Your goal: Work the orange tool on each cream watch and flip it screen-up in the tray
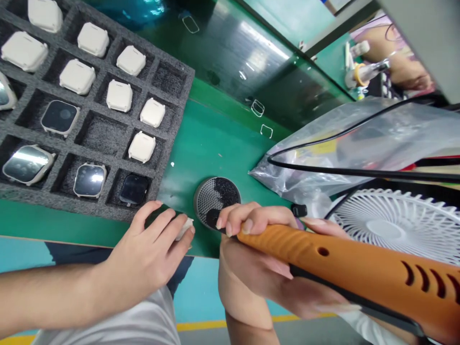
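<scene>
My left hand (154, 249) curls at the front edge of the green table, its fingers closed on a pale watch case (185, 229). Much of the case is covered by the fingers. My right hand (258, 263) wraps around an orange and black hand-held tool (334, 251) with vent slots; its exact kind is unclear. The tool's dark front end is partly hidden by the fingertips, beside a round grey mesh-topped holder (217, 201) with black patches. Left of it, a grey foam tray (172, 139) holds several white watch cases (120, 95) and dark-faced watches (89, 179).
Thin white frames (266, 131) lie farther back on the table. At right are a clear plastic bag (323, 139), a black cable (345, 168) and a white fan (384, 225). Another person's arm (398, 57) shows beyond the glossy partition (244, 52).
</scene>
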Tool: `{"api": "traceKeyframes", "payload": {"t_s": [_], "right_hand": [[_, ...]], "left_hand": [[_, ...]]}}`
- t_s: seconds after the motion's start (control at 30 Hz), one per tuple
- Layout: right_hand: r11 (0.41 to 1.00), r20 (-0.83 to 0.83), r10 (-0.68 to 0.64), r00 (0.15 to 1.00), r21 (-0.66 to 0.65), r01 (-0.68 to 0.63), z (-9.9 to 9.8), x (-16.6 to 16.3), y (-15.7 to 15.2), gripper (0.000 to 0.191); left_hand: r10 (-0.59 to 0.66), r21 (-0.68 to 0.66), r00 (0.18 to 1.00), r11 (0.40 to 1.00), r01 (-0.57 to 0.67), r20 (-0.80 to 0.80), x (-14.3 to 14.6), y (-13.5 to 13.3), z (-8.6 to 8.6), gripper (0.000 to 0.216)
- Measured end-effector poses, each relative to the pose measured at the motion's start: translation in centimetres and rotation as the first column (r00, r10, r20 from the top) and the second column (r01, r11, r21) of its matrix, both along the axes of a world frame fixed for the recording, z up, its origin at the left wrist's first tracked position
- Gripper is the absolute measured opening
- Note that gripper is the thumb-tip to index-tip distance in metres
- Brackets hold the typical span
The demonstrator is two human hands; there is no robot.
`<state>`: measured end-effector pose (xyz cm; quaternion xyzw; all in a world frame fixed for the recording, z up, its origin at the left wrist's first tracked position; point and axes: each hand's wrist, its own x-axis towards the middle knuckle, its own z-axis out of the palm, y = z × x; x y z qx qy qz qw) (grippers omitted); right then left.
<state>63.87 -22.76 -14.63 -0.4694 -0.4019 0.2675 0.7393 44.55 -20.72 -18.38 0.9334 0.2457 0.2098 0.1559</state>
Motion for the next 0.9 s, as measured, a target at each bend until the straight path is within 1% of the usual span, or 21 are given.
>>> {"api": "traceKeyframes", "payload": {"t_s": [0.07,0.13,0.2,0.23,0.3,0.33,0.37,0.4,0.47,0.5,0.53,0.6,0.7,0.77,0.9], "right_hand": [[0.998,0.013,0.037,0.999,-0.048,-0.036,0.3,0.0,-0.1,0.042],[0.995,0.021,0.037,0.999,-0.093,-0.035,0.8,-0.2,-0.2,0.040],[0.993,0.020,0.001,1.000,-0.117,0.002,1.6,-0.7,-0.5,0.044],[0.992,0.022,-0.039,0.999,-0.120,0.042,1.9,-0.9,-0.7,0.045],[0.985,0.042,-0.104,0.994,-0.133,0.109,2.4,-1.0,-1.3,0.039],[0.982,0.062,-0.107,0.992,-0.147,0.115,2.4,-0.9,-1.5,0.034],[0.981,0.087,-0.082,0.993,-0.170,0.096,2.2,-0.5,-1.8,0.030],[0.983,0.110,-0.024,0.994,-0.181,0.044,1.9,-0.1,-2.0,0.028],[0.972,0.148,0.162,0.976,-0.196,-0.132,1.1,1.0,-2.3,0.035],[0.965,0.162,0.219,0.962,-0.180,-0.189,0.6,1.4,-2.4,0.040],[0.959,0.166,0.249,0.954,-0.177,-0.219,0.3,1.6,-2.5,0.042],[0.959,0.167,0.233,0.958,-0.203,-0.198,-0.1,1.7,-2.7,0.042],[0.934,0.183,0.231,0.956,-0.315,-0.166,0.2,1.3,-2.9,0.030],[0.924,0.211,0.246,0.946,-0.347,-0.163,0.6,1.3,-2.9,0.034],[0.931,0.250,0.233,0.940,-0.338,-0.140,0.8,1.5,-2.4,0.044]], "left_hand": [[0.006,-0.014,1.000,1.000,-0.006,0.021,-0.1,-0.1,-0.4,0.025],[0.007,-0.020,0.999,1.000,-0.006,0.043,-0.2,0.0,-0.9,0.025],[-0.004,-0.023,0.998,1.000,0.005,0.060,-0.4,0.1,-1.3,0.027],[-0.014,-0.024,0.998,1.000,0.015,0.066,-0.5,0.1,-1.5,0.028],[-0.027,-0.030,0.997,0.999,0.030,0.070,-0.6,0.1,-1.8,0.029],[-0.030,-0.033,0.997,0.999,0.033,0.071,-0.7,0.1,-1.9,0.030],[-0.028,-0.037,0.997,0.999,0.031,0.073,-0.7,0.1,-2.0,0.031],[-0.023,-0.039,0.997,0.999,0.026,0.075,-0.7,0.0,-2.0,0.031],[-0.012,-0.042,0.997,0.999,0.016,0.081,-0.6,0.0,-2.1,0.031],[-0.011,-0.042,0.996,0.999,0.014,0.085,-0.6,-0.1,-2.1,0.030],[-0.011,-0.043,0.996,0.999,0.015,0.088,-0.6,-0.1,-2.1,0.030],[-0.014,-0.046,0.996,0.999,0.018,0.092,-0.6,0.0,-2.0,0.030],[-0.015,-0.046,0.995,0.999,0.020,0.098,-0.5,0.1,-2.0,0.031],[-0.016,-0.047,0.995,0.999,0.021,0.101,-0.5,0.2,-2.0,0.032],[-0.021,-0.045,0.994,0.999,0.026,0.107,-0.5,0.2,-2.0,0.032]]}}
